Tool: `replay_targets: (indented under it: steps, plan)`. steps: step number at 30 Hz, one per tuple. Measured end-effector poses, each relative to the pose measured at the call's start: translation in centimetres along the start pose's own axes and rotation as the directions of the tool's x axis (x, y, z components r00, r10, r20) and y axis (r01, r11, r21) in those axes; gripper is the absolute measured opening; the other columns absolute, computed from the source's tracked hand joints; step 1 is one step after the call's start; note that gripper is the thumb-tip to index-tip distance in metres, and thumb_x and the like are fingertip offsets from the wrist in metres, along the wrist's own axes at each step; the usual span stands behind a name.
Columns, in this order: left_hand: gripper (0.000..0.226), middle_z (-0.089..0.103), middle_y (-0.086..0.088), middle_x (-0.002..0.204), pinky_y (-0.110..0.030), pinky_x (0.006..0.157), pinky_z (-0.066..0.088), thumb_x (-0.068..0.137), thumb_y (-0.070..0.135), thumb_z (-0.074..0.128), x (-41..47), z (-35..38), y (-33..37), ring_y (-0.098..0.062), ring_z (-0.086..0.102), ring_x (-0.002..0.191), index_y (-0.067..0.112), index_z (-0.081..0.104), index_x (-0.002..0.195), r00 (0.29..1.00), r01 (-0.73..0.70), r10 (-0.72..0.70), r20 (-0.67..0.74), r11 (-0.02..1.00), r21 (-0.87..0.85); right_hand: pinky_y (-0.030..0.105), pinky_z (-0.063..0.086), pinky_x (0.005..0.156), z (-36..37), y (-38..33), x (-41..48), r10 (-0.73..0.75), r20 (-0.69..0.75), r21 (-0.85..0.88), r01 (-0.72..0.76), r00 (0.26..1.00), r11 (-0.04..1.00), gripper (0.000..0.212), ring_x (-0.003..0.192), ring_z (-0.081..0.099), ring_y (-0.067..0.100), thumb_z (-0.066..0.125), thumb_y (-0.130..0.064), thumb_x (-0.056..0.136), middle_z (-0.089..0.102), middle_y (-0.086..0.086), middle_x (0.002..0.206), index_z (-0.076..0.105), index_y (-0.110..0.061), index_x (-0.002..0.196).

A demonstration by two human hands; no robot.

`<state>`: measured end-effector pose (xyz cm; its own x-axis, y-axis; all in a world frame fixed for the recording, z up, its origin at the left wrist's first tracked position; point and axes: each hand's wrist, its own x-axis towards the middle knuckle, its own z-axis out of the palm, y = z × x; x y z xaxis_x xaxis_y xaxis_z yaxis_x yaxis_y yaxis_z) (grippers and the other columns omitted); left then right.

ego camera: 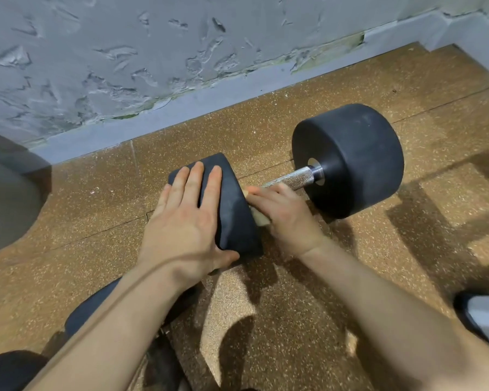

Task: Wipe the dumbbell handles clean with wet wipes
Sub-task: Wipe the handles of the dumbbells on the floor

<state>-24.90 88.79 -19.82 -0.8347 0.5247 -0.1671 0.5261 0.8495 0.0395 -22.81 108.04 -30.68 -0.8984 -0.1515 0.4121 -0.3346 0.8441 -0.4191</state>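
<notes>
Grey wall [96,52] at back. Speckled brown floor [350,277] w/ dumbbell [347,162] lying on it, near wall. L hand [187,218] flat, fingers straight, on near weight [235,221]. R hand [285,215] curled round handle [291,179] beside that weight, gripping wipe [261,218].

I counted one dumbbell [347,159] with one metal handle [291,177], one wipe [259,218], one left hand [187,221] and one right hand [288,218].

wall [124,66] close behind dumbbell [347,159], open floor [294,306] in front, handle [291,177] partly exposed
</notes>
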Motion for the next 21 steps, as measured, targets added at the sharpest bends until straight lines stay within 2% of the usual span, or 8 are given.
replay_targets:
  steps: [2,5,8,11,13,15,18,21]
  plan:
    - [0.135,-0.019,-0.002,0.161,-0.038,0.122,-0.001,0.064,0.076,0.067,0.3,-0.1,-0.3,-0.022,-0.016,0.148,0.022,-0.022,0.15,1.0,-0.005,0.005,0.014,1.0,-0.018,0.041,0.052,0.062,-1.2,2.0,0.0,0.031,-0.068,-0.072,-0.036,0.997,0.997,0.037,0.073,0.055,0.029,0.062,0.003,0.078,0.07,0.002,0.111,0.069,-0.01,0.112]
    - [0.136,-0.018,-0.001,0.162,-0.039,0.122,0.002,0.061,0.075,0.07,0.7,-0.2,-0.7,-0.021,-0.015,0.149,0.024,-0.02,0.151,1.0,-0.004,0.005,0.024,0.999,-0.051,0.032,0.048,0.081,-2.5,2.6,0.3,0.216,-0.303,-0.075,-0.249,0.928,0.966,0.027,0.079,0.06,0.028,0.057,-0.007,0.085,0.072,0.007,0.105,0.07,-0.004,0.109]
    - [0.138,-0.016,-0.001,0.162,-0.041,0.122,0.003,0.06,0.074,0.072,1.4,-0.7,-0.9,-0.021,-0.013,0.149,0.024,-0.018,0.151,0.999,-0.002,0.005,0.046,0.998,-0.07,0.026,0.042,0.085,-1.6,0.6,1.2,0.355,-0.078,-0.102,-0.362,0.931,0.927,0.043,0.09,0.047,0.018,0.062,0.001,0.078,0.061,0.0,0.125,0.065,-0.012,0.119]
    - [0.138,-0.015,-0.005,0.162,-0.043,0.12,0.001,0.061,0.074,0.071,2.3,-1.1,-0.8,-0.024,-0.011,0.149,0.021,-0.02,0.151,0.997,0.011,-0.009,0.074,0.999,-0.036,0.038,0.05,0.079,0.1,-0.8,1.0,0.091,0.163,-0.078,-0.079,0.982,0.994,0.053,0.097,0.048,0.027,0.059,0.002,0.076,0.051,0.004,0.139,0.056,-0.008,0.127]
    - [0.141,-0.014,-0.007,0.162,-0.043,0.119,0.001,0.058,0.077,0.069,2.7,-1.2,-0.6,-0.025,-0.01,0.149,0.019,-0.019,0.152,0.996,0.025,-0.024,0.081,1.0,-0.019,0.044,0.049,0.073,0.1,0.6,0.8,0.047,0.182,-0.15,-0.02,0.982,0.988,0.047,0.091,0.049,0.029,0.048,-0.01,0.084,0.058,0.004,0.132,0.055,-0.014,0.13]
    - [0.142,-0.012,-0.007,0.162,-0.043,0.12,0.001,0.058,0.08,0.068,2.9,-1.2,-0.6,-0.026,-0.008,0.149,0.017,-0.018,0.152,0.996,0.035,-0.034,0.078,0.999,-0.012,0.04,0.047,0.077,-1.1,2.5,1.2,0.224,0.11,-0.25,-0.191,0.968,0.949,0.049,0.09,0.045,0.024,0.038,-0.018,0.09,0.063,-0.001,0.126,0.052,-0.027,0.136]
    - [0.141,-0.011,-0.008,0.162,-0.042,0.121,0.002,0.058,0.08,0.067,3.0,-1.1,-0.6,-0.026,-0.007,0.15,0.017,-0.016,0.152,0.997,0.042,-0.04,0.063,0.999,-0.024,0.042,0.046,0.091,-2.1,2.2,2.3,0.374,-0.039,-0.239,-0.372,0.927,0.897,0.045,0.108,0.049,0.026,0.036,-0.017,0.087,0.066,0.001,0.121,0.065,-0.015,0.122]
    - [0.14,-0.011,-0.008,0.162,-0.042,0.122,0.002,0.06,0.079,0.067,2.6,-1.0,-0.2,-0.026,-0.008,0.149,0.016,-0.016,0.152,0.998,0.051,-0.05,0.032,0.999,-0.011,0.045,0.033,0.106,-0.9,-0.6,2.9,0.277,0.135,-0.068,-0.27,0.951,0.96,0.04,0.118,0.052,0.02,0.035,-0.022,0.091,0.064,-0.002,0.121,0.066,-0.017,0.115]
